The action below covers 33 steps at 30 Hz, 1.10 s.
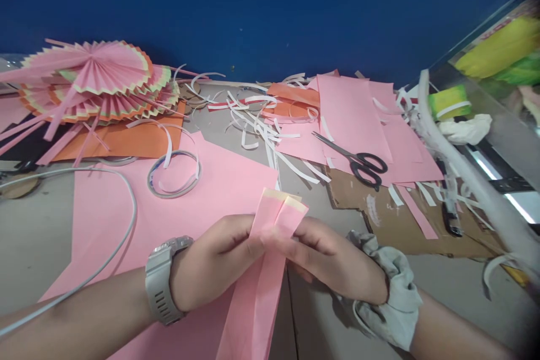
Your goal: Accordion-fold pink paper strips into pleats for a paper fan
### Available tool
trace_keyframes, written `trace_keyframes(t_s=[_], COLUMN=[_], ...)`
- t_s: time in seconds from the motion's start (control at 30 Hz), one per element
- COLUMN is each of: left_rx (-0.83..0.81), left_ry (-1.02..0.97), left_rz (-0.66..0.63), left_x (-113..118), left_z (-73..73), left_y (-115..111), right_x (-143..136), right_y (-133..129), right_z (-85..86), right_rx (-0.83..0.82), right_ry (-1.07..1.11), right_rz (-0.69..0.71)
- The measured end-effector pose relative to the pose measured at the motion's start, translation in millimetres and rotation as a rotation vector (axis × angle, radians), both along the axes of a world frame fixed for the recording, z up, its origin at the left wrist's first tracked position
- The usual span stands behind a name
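Observation:
Pink folded paper (261, 281) with a pale yellow edge at its upper end is held between my two hands. My left hand (219, 259) pinches it from the left, thumb on the front face. From the right my right hand (327, 256) grips the same paper, its thumb meeting the left thumb near the top. The fingers behind the paper are partly hidden. A large pink sheet (228, 171) lies flat beneath and to the left, with a tape roll (151, 180) resting on it.
Black-handled scissors (350, 156) lie on pink sheets (350, 104) at the right, beside brown cardboard (392, 225) and a cutter knife (451, 219). Pleated paper fans (105, 76) are stacked at the back left. White strips (270, 140) litter the middle. A white cable (134, 202) curves across the left.

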<state>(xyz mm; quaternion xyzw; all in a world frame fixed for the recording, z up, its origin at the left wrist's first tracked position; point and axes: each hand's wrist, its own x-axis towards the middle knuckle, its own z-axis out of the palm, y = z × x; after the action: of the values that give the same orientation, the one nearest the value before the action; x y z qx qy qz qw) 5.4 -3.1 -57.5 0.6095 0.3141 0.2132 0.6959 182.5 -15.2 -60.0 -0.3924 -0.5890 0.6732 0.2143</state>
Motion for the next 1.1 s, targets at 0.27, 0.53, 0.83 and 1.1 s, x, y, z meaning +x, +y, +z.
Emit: trace_keyframes(t_s=[0.27, 0.53, 0.83, 1.1], left_rx=[0.069, 0.127, 0.094, -0.023], left_ry=[0.033, 0.114, 0.135, 0.111], left_rz=[0.002, 0.086, 0.112, 0.214], left_x=[0.8, 3.2, 3.6, -0.2], left_z=[-1.9, -0.6, -3.8, -8.3], left_y=[0.3, 2.9, 2.8, 6.6], right_x=[-1.8, -5.2, -6.5, -7.3], right_y=[-0.7, 0.0, -1.7, -1.2], right_z=[-3.8, -2.2, -3.5, -5.3], right_rx=[0.049, 0.218, 0.254, 0.283], right_ry=[-0.052, -0.122, -0.147, -0.176], right_rz=[0.074, 0.124, 0.161, 0.195])
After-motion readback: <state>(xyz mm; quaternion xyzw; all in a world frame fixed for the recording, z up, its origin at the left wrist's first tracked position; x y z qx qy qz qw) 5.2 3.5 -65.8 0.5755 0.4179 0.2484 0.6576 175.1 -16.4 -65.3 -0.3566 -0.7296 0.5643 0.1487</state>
